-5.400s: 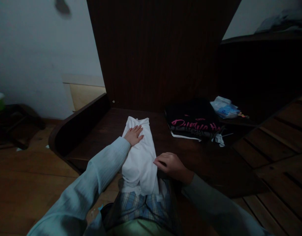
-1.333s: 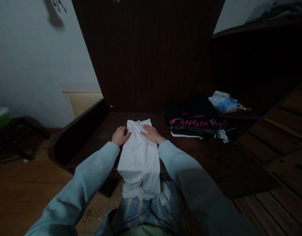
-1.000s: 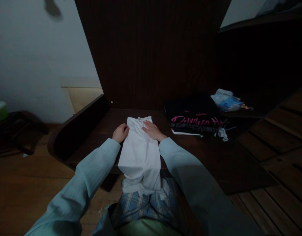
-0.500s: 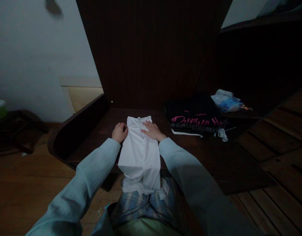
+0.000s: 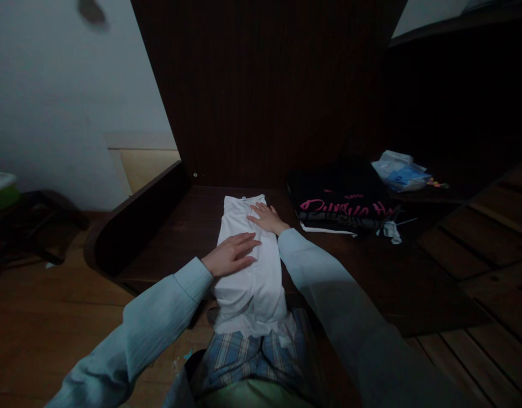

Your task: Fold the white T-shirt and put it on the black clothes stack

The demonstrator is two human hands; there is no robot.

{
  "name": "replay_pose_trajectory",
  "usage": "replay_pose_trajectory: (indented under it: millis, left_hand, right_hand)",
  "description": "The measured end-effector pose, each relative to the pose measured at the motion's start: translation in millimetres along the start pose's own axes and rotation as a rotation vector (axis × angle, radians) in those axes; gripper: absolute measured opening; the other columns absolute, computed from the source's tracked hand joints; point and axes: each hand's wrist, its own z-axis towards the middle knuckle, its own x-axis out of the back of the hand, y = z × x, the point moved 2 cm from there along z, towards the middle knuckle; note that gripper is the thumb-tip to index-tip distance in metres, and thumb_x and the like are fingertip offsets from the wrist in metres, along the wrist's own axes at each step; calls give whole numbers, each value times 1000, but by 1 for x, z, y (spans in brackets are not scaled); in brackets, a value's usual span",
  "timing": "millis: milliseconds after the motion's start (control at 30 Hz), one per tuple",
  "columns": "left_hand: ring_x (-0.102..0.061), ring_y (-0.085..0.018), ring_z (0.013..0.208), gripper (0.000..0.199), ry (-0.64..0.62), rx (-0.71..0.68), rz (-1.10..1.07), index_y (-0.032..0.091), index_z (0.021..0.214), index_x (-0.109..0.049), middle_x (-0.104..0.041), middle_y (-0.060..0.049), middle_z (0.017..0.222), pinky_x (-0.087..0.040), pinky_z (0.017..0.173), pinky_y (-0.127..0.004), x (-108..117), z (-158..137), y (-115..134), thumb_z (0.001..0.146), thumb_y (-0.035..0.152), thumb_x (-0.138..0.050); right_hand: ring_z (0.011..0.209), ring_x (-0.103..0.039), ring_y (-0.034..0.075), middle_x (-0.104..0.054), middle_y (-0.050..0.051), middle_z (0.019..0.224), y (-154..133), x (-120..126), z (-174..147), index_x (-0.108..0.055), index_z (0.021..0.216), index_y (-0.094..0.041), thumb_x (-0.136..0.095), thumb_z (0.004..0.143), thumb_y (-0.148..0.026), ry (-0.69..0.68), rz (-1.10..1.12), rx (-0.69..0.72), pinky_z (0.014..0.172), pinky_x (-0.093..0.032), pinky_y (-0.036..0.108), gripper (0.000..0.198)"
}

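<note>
A white garment [image 5: 254,294], folded into a long narrow strip, lies on the dark wooden desk [image 5: 171,238]. Its near end hangs over the front edge onto my lap. My left hand [image 5: 232,253] rests across the middle of the cloth, fingers stretched out and pointing right. Farther up, my right hand [image 5: 267,217] lies flat on the cloth near its far end, fingers spread. Neither hand grasps the fabric.
To the right sits a stack of folded dark clothes [image 5: 337,198] with pink lettering on top. Behind it lies a plastic packet [image 5: 400,171]. A raised wooden side [image 5: 133,209] borders the desk at left. A green-and-white box [image 5: 1,190] stands on a dark stool farther left.
My left hand has moved from the cloth's left edge onto its middle, nearer to me, with its fingers now extended. My right hand stays flat near the far end.
</note>
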Motion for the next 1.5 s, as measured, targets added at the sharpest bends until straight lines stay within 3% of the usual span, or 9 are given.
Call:
replay_pose_trajectory:
  millis: [100,300,467,567,900,1100,1233,1367,1500]
  left_hand:
    - [-33,-26,128,48,-61,14,58,23,126,-46,-38,-11,139,-30,102,-44,-10,1,3,85,48,-41]
    - [-26,-28,131,55,-59,122,201,26,132,-38,-31,-8,143,-27,102,-49,-24,6,-11,86,54,-32]
    - [-26,-27,132,56,-72,221,244,26,134,-36,-29,-6,144,-26,103,-47,-20,24,-36,86,55,-29]
    - [-25,-26,132,56,-92,253,237,27,134,-35,-27,-6,145,-24,104,-46,-16,39,-57,86,55,-30]
    - [-25,-25,132,55,-95,322,248,24,133,-35,-28,-6,145,-23,104,-43,-4,78,-112,86,51,-33]
    - [-40,-25,121,56,181,252,270,12,128,-39,-45,-15,131,-32,99,-38,9,74,-105,82,42,-45]
    - [-52,-21,105,40,354,311,192,12,111,-54,-58,-12,110,-40,92,-33,21,54,-93,83,38,-40]
    - [-58,-18,85,30,284,332,152,17,88,-62,-64,-7,89,-46,79,-30,22,30,-77,83,32,-36]
    - [-58,-18,93,33,171,231,81,16,94,-62,-64,-8,96,-45,86,-30,11,14,-68,82,37,-39]
  right_hand:
    - [133,-24,23,-30,11,143,3,0,1,-37,134,-15,-36,89,-44,128,45,10,108,-15,45,54]
    - [114,-49,17,-58,11,118,4,6,-15,-59,110,-12,-38,86,-23,551,263,194,101,-33,32,34]
    - [100,-58,17,-65,8,105,9,9,-39,-62,102,-16,-38,83,-21,783,489,147,93,-43,32,31]
    - [99,-59,17,-65,6,105,3,8,-50,-61,103,-18,-41,82,-22,748,524,165,91,-44,33,29]
    - [109,-55,20,-59,12,117,-27,-9,-70,-55,116,-12,-47,83,-30,299,304,314,95,-42,33,39]
    - [131,-29,22,-38,12,138,-19,-15,-60,-41,131,-11,-41,87,-40,104,59,318,108,-24,38,52]
    - [133,-23,21,-30,10,143,-11,-14,-46,-34,135,-13,-33,89,-43,64,1,270,109,-20,38,55]
    - [133,-23,20,-29,9,143,-4,-11,-29,-35,135,-14,-33,90,-44,77,4,217,109,-20,37,54]
    - [130,-31,20,-37,12,139,-1,-7,-20,-42,130,-11,-40,88,-41,156,82,193,107,-24,36,52]
